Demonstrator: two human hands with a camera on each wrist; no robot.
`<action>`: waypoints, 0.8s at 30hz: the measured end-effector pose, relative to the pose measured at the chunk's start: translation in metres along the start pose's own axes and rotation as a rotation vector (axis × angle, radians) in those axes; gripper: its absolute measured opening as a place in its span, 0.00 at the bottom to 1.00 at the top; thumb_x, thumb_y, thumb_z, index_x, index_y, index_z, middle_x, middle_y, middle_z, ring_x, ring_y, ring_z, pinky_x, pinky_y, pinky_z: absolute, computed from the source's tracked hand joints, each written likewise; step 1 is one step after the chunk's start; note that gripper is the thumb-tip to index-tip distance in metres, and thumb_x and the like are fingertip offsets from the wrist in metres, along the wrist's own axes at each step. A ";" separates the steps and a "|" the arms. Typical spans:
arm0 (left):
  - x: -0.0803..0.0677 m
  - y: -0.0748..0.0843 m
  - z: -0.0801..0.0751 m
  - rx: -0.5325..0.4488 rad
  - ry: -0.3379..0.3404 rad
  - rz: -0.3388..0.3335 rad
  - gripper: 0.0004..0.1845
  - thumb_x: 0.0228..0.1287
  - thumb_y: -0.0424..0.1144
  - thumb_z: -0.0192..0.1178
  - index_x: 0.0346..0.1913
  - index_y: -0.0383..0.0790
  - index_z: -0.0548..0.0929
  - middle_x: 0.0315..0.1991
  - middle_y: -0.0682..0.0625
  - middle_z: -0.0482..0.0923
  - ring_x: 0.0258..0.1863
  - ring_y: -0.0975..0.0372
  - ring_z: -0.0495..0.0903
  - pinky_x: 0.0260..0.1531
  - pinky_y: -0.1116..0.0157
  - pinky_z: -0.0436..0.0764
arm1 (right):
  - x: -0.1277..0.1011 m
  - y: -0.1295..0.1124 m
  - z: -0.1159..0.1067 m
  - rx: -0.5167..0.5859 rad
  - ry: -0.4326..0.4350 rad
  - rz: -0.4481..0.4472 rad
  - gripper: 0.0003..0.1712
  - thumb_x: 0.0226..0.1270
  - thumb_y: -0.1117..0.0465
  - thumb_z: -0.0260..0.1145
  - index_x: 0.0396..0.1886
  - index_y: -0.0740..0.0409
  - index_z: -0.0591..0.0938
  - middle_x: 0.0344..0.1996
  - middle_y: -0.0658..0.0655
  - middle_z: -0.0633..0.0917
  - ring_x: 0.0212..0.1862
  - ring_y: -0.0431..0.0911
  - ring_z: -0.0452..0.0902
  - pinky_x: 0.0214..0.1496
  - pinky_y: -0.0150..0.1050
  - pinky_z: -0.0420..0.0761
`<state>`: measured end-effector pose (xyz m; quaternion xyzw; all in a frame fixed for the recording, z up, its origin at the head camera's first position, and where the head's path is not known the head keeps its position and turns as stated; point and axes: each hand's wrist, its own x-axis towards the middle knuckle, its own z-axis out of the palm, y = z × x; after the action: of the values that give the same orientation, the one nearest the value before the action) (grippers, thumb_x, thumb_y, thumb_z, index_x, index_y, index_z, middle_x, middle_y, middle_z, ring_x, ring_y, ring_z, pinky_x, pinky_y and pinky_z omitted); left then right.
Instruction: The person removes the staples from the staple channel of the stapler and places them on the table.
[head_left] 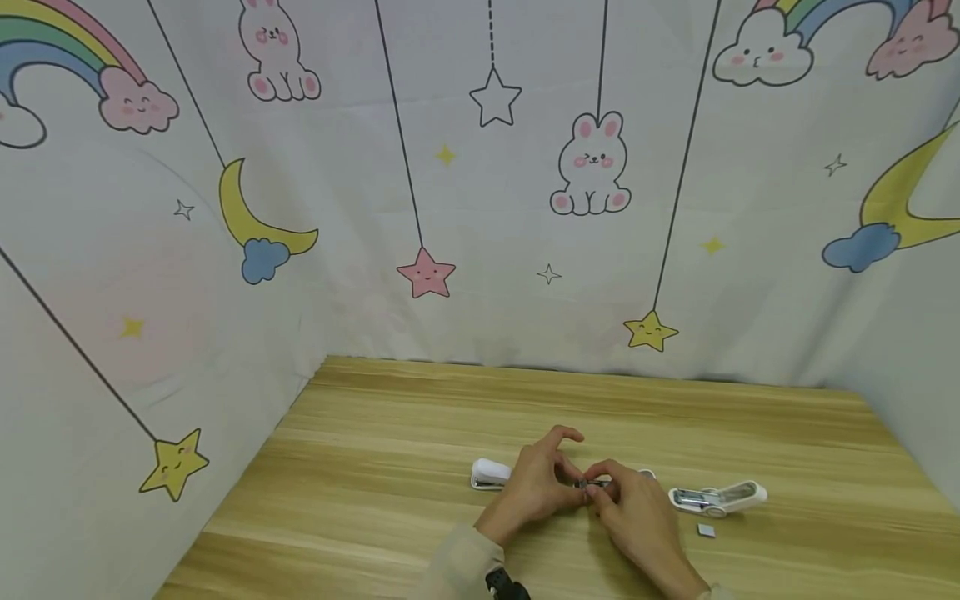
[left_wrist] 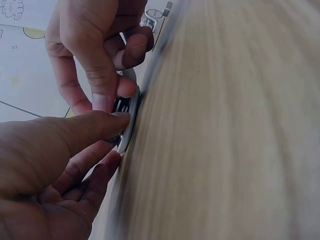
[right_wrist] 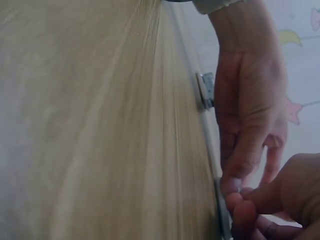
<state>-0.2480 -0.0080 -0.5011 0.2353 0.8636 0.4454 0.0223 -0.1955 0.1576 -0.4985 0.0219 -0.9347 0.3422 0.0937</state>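
Note:
In the head view a small white stapler point(head_left: 647, 474), opened up, lies mostly hidden behind my hands on the table. Its dark metal magazine point(left_wrist: 121, 106) shows between the fingertips in the left wrist view. My left hand point(head_left: 536, 483) pinches the near end, its thumb on top and fingers curled beneath. From the other side, my right hand point(head_left: 637, 510) has its thumb and forefinger closed together at the magazine. Both hands' fingertips meet there. I cannot tell whether a small piece sits between the right fingertips.
A closed white stapler point(head_left: 491, 473) stands left of my left hand. Right of my right hand lies another opened white stapler point(head_left: 716, 498), with a small grey block of staples point(head_left: 706, 530) in front of it. A patterned cloth point(head_left: 510, 208) hangs behind the wooden table point(head_left: 360, 467).

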 end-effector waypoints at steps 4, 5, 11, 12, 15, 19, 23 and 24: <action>0.000 0.000 0.001 -0.017 -0.005 -0.003 0.38 0.49 0.38 0.80 0.64 0.47 0.73 0.30 0.62 0.88 0.36 0.72 0.81 0.51 0.64 0.77 | -0.002 0.001 -0.005 0.034 0.006 0.004 0.10 0.62 0.64 0.71 0.42 0.48 0.86 0.13 0.41 0.77 0.14 0.38 0.65 0.19 0.32 0.64; 0.001 0.000 0.001 -0.024 -0.007 -0.005 0.38 0.49 0.38 0.80 0.64 0.47 0.73 0.30 0.62 0.88 0.35 0.72 0.81 0.51 0.64 0.77 | -0.003 0.002 -0.007 0.053 0.002 0.012 0.10 0.62 0.65 0.71 0.42 0.49 0.86 0.14 0.42 0.78 0.14 0.38 0.65 0.20 0.32 0.65; 0.001 0.000 0.001 -0.051 -0.013 -0.016 0.39 0.48 0.34 0.80 0.64 0.49 0.73 0.30 0.63 0.88 0.35 0.73 0.81 0.50 0.65 0.76 | -0.016 0.008 -0.022 0.120 -0.080 0.090 0.08 0.66 0.58 0.71 0.43 0.45 0.84 0.18 0.43 0.82 0.19 0.38 0.69 0.28 0.34 0.67; 0.001 0.000 0.001 -0.055 -0.013 -0.016 0.39 0.47 0.33 0.80 0.63 0.50 0.73 0.30 0.62 0.88 0.35 0.72 0.81 0.50 0.66 0.76 | -0.018 0.010 -0.023 0.112 -0.081 0.088 0.08 0.65 0.58 0.72 0.43 0.44 0.84 0.19 0.42 0.82 0.20 0.38 0.69 0.29 0.34 0.67; 0.001 0.000 0.001 -0.062 -0.013 -0.010 0.40 0.46 0.31 0.80 0.63 0.51 0.73 0.31 0.62 0.88 0.35 0.71 0.82 0.48 0.68 0.76 | -0.024 0.017 -0.026 0.064 -0.034 0.040 0.08 0.61 0.57 0.75 0.38 0.42 0.85 0.22 0.40 0.85 0.25 0.34 0.74 0.31 0.34 0.70; 0.001 0.000 0.001 -0.075 -0.018 0.001 0.39 0.46 0.29 0.79 0.62 0.50 0.73 0.31 0.60 0.87 0.35 0.71 0.83 0.47 0.69 0.77 | -0.026 0.024 -0.026 -0.021 0.017 -0.013 0.09 0.57 0.57 0.77 0.34 0.38 0.85 0.25 0.37 0.85 0.29 0.31 0.76 0.33 0.34 0.71; 0.001 0.001 0.002 -0.105 -0.030 0.004 0.36 0.47 0.28 0.77 0.61 0.46 0.75 0.33 0.58 0.87 0.36 0.70 0.84 0.48 0.69 0.79 | -0.027 0.026 -0.029 -0.066 -0.021 0.012 0.08 0.59 0.58 0.76 0.36 0.39 0.86 0.23 0.37 0.82 0.26 0.33 0.71 0.32 0.35 0.69; 0.001 0.002 0.003 -0.108 -0.034 0.003 0.36 0.48 0.27 0.77 0.61 0.45 0.75 0.33 0.58 0.87 0.36 0.70 0.84 0.47 0.69 0.79 | -0.027 0.026 -0.029 -0.069 -0.030 0.022 0.08 0.59 0.58 0.76 0.36 0.40 0.87 0.22 0.38 0.81 0.25 0.34 0.70 0.31 0.34 0.68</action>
<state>-0.2475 -0.0049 -0.5013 0.2425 0.8373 0.4875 0.0488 -0.1672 0.1952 -0.4981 0.0133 -0.9474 0.3104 0.0765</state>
